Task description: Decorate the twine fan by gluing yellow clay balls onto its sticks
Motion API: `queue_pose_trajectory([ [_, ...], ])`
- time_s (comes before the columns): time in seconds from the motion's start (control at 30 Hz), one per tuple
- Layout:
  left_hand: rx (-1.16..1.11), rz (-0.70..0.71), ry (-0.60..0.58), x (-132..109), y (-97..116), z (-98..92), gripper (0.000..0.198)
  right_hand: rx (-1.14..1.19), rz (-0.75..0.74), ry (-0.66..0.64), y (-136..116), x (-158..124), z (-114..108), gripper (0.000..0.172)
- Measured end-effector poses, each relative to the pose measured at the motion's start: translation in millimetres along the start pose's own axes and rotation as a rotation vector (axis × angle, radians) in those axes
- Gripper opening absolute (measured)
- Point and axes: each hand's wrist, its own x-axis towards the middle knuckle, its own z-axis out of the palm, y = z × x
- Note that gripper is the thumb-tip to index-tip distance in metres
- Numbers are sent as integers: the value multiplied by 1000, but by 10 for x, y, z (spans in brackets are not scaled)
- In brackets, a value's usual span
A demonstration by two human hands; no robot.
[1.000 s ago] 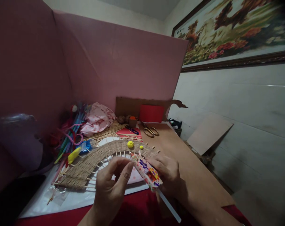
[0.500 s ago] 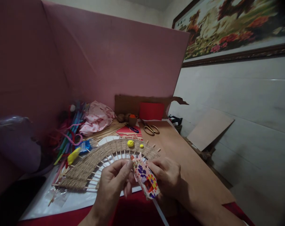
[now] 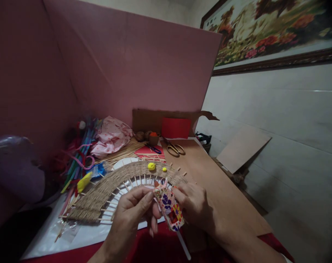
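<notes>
A pink flower-patterned piece [image 3: 168,209] with purple and yellow flowers hangs between my hands, a pale stick [image 3: 183,245] reaching down from its lower end. My left hand [image 3: 135,212] pinches at its upper left edge, near a small orange-brown tip. Closed around its right side is my right hand [image 3: 194,204]; part of those fingers is hidden behind the piece. Just beyond lies a curved woven twine band [image 3: 100,195] on wooden sticks, with a large yellow lump [image 3: 151,166] and a small one [image 3: 164,169] on it.
Gold-handled scissors [image 3: 176,150] lie on brown board [image 3: 223,190]. Behind are a red card [image 3: 176,128], a small pot [image 3: 154,139] and dark-handled snips [image 3: 154,148]. At left are crumpled pink cloth [image 3: 112,137], pipe cleaners [image 3: 80,157] and a blue packet [image 3: 99,170].
The flowered piece has turned slightly between my hands, and its pale stick has shifted a little left. Both hands keep nearly the same place.
</notes>
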Motion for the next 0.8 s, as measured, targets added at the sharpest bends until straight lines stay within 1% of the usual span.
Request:
queue_pose_trajectory([
  [0.13, 89, 21, 120, 5, 12, 28, 30, -105, -2, -31, -15, -12, 10, 18],
  [0.2, 147, 35, 186, 29, 24, 45, 29, -184, -14, -50, -32, -17, 8, 17],
  [0.27, 192, 42, 218, 62, 30, 58, 26, -247, -33, -75, -57, -12, -5, 17],
  [0.43, 215, 32, 281, 116, 10, 72, 31, -317, -63, -104, -126, 32, -64, 16],
  [0.5, 201, 24, 292, 123, -5, 69, 32, -327, -67, -97, -149, 47, -80, 15],
  [0.63, 149, 4, 269, 142, -36, 52, 32, -343, -56, -111, -179, 51, -86, 16],
  [0.8, 166, 39, 262, 164, -59, 30, 27, -368, -25, -154, -187, 31, -64, 18],
])
